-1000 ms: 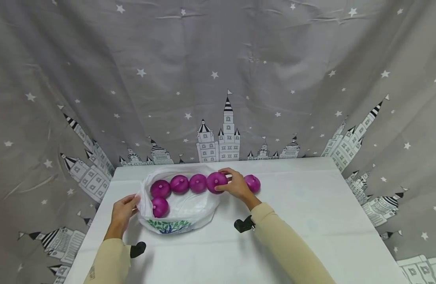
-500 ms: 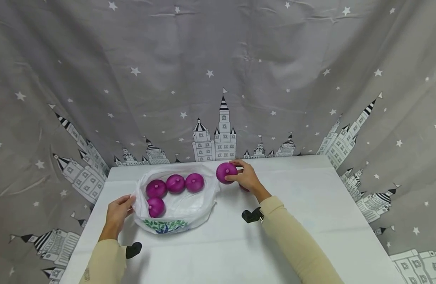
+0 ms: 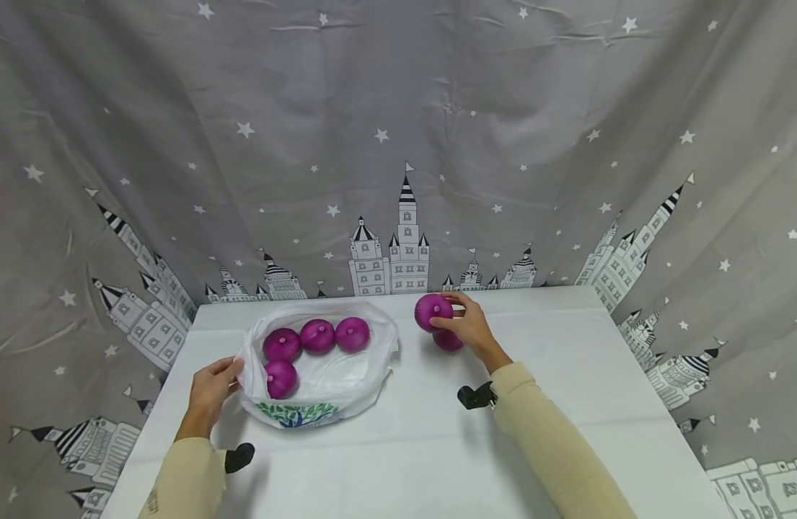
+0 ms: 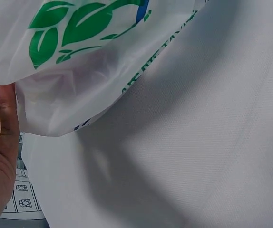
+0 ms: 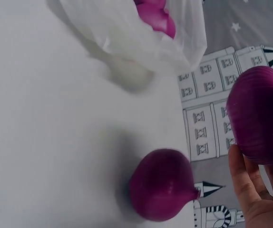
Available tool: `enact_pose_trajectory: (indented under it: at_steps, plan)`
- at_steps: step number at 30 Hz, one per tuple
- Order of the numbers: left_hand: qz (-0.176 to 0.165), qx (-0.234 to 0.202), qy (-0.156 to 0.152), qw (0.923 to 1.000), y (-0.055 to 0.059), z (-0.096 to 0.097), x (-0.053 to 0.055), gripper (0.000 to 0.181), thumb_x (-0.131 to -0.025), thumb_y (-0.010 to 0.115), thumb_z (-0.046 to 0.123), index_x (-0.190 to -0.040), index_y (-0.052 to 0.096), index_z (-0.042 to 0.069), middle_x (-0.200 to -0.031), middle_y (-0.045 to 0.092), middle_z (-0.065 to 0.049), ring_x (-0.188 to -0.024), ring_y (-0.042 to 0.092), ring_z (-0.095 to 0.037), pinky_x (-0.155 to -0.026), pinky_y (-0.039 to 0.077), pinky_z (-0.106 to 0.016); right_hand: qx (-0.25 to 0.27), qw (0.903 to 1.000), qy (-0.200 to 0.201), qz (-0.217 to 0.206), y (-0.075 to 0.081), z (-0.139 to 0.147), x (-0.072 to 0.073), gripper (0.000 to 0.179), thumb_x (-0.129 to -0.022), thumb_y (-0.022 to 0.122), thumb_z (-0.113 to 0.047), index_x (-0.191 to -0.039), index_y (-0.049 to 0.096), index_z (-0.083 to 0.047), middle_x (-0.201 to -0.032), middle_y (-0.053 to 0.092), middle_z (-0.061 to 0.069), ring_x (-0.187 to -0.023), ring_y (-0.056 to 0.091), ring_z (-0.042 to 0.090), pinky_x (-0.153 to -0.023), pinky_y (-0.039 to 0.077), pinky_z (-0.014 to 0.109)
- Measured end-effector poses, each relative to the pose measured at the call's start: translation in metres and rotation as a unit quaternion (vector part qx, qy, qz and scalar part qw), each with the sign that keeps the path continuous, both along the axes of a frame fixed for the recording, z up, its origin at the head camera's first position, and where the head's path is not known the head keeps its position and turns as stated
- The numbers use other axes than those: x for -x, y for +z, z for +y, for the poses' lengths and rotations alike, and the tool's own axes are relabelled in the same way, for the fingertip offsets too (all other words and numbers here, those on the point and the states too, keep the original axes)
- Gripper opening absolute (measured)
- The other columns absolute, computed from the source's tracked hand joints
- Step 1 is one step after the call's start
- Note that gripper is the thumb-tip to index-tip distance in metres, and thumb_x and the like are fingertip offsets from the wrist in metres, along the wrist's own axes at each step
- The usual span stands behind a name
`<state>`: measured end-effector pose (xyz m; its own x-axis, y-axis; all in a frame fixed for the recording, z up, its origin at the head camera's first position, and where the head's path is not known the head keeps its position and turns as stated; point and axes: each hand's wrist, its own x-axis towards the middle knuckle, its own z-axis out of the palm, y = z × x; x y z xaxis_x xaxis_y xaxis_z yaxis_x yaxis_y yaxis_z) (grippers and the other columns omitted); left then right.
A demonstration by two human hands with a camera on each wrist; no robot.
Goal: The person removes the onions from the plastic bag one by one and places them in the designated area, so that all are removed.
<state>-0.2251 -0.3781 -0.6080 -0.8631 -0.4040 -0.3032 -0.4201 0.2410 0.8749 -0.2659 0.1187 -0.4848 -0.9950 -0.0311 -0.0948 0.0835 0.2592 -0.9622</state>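
My right hand [image 3: 472,328] grips a purple onion [image 3: 432,311] between thumb and fingers, raised beyond the bag's right side. Behind and just below it, a second purple onion [image 3: 451,342] lies on the table, partly covered by the held one; the right wrist view shows the held onion [image 5: 258,116] apart from the lying onion [image 5: 161,185]. With its fingertips my left hand [image 3: 210,389] pinches the left rim of a white plastic bag [image 3: 366,396] printed with green leaves. Several purple onions [image 3: 316,336] sit inside, along the bag's far and left sides.
A white cloth-like surface covers the table [image 3: 534,447], reaching back to a grey curtain [image 3: 476,158] with stars and castles. A black device [image 3: 477,396] sticks out at the right wrist, another black device [image 3: 239,458] at the left.
My right hand has carried its onion from the bag's right edge up and to the right, to near the onion on the table. The left hand has stayed at the bag's rim.
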Motion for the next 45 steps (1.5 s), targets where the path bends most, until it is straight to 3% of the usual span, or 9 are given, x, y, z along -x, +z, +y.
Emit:
enact_pose_trajectory:
  at_steps: [5, 10, 18, 20, 29, 36, 42, 45]
  plan:
    - [-0.003, -0.003, -0.002, 1.0, -0.003, -0.003, -0.001, 0.068, -0.095, 0.052, 0.05, -0.144, 0.042, 0.004, -0.139, 0.047, -0.017, -0.118, 0.05, -0.027, -0.094, 0.052, -0.031, -0.002, 0.9999, -0.01, 0.004, -0.002, 0.012, 0.0, 0.062, -0.079, 0.08, -0.013, -0.134, 0.052, -0.012, -0.137, 0.049, 0.014, -0.119, 0.052, 0.034, -0.1, 0.046, 0.05]
    - [0.0, -0.005, -0.001, 1.0, 0.001, -0.003, -0.002, 0.065, -0.096, 0.053, 0.047, -0.143, 0.043, 0.003, -0.139, 0.047, -0.018, -0.115, 0.052, -0.026, -0.089, 0.054, -0.027, -0.023, 0.9994, -0.027, 0.0, -0.007, 0.026, 0.001, 0.062, -0.082, 0.078, -0.017, -0.136, 0.049, -0.013, -0.138, 0.047, 0.015, -0.121, 0.05, 0.035, -0.101, 0.046, 0.049]
    - [0.027, -0.022, 0.006, 0.9994, 0.0, -0.005, -0.001, 0.057, -0.095, 0.061, 0.036, -0.138, 0.05, 0.0, -0.132, 0.052, -0.018, -0.088, 0.058, -0.003, -0.074, 0.055, -0.017, -0.036, 0.9972, -0.065, -0.012, -0.014, 0.047, 0.0, 0.062, -0.085, 0.075, -0.018, -0.139, 0.045, -0.012, -0.141, 0.043, 0.017, -0.121, 0.049, 0.036, -0.102, 0.046, 0.048]
    - [0.033, -0.021, 0.015, 0.9991, -0.002, -0.005, -0.001, 0.058, -0.095, 0.061, 0.037, -0.138, 0.05, 0.0, -0.133, 0.051, -0.017, -0.087, 0.057, -0.001, -0.071, 0.054, -0.012, -0.043, 0.9964, -0.072, -0.015, -0.017, 0.052, 0.0, 0.063, -0.085, 0.075, -0.019, -0.14, 0.044, -0.011, -0.141, 0.042, 0.018, -0.122, 0.049, 0.036, -0.102, 0.046, 0.048]
    - [0.019, -0.015, 0.0, 0.9997, -0.004, -0.007, -0.001, 0.061, -0.095, 0.057, 0.041, -0.141, 0.047, 0.002, -0.139, 0.048, -0.018, -0.093, 0.057, -0.005, -0.072, 0.052, -0.01, -0.044, 0.9901, -0.13, -0.028, -0.038, 0.069, -0.002, 0.066, -0.084, 0.076, -0.018, -0.14, 0.043, -0.008, -0.14, 0.042, 0.021, -0.122, 0.047, 0.037, -0.101, 0.045, 0.048]
    - [0.02, -0.03, -0.007, 0.9993, -0.004, -0.006, -0.002, 0.063, -0.095, 0.058, 0.041, -0.142, 0.045, 0.001, -0.14, 0.046, -0.02, -0.096, 0.056, -0.004, -0.073, 0.052, -0.01, -0.072, 0.9876, -0.134, -0.038, -0.054, 0.083, 0.001, 0.067, -0.083, 0.076, -0.021, -0.139, 0.043, -0.005, -0.139, 0.042, 0.024, -0.12, 0.047, 0.039, -0.102, 0.044, 0.049]
    - [0.024, -0.033, -0.002, 0.9992, 0.001, -0.005, -0.005, 0.059, -0.093, 0.063, 0.035, -0.139, 0.048, 0.0, -0.136, 0.05, -0.019, -0.088, 0.057, 0.001, -0.073, 0.053, -0.012, -0.09, 0.984, -0.143, -0.056, -0.064, 0.089, 0.0, 0.068, -0.083, 0.076, -0.022, -0.139, 0.042, -0.003, -0.139, 0.042, 0.025, -0.119, 0.045, 0.04, -0.102, 0.042, 0.051]
    - [0.021, -0.044, -0.021, 0.9986, 0.01, -0.006, -0.008, 0.06, -0.093, 0.064, 0.033, -0.139, 0.048, -0.002, -0.134, 0.051, -0.019, -0.091, 0.058, -0.005, -0.08, 0.055, -0.02, -0.085, 0.9842, -0.141, -0.064, -0.069, 0.087, 0.0, 0.069, -0.083, 0.076, -0.021, -0.14, 0.042, -0.004, -0.14, 0.041, 0.025, -0.12, 0.044, 0.04, -0.101, 0.043, 0.051]
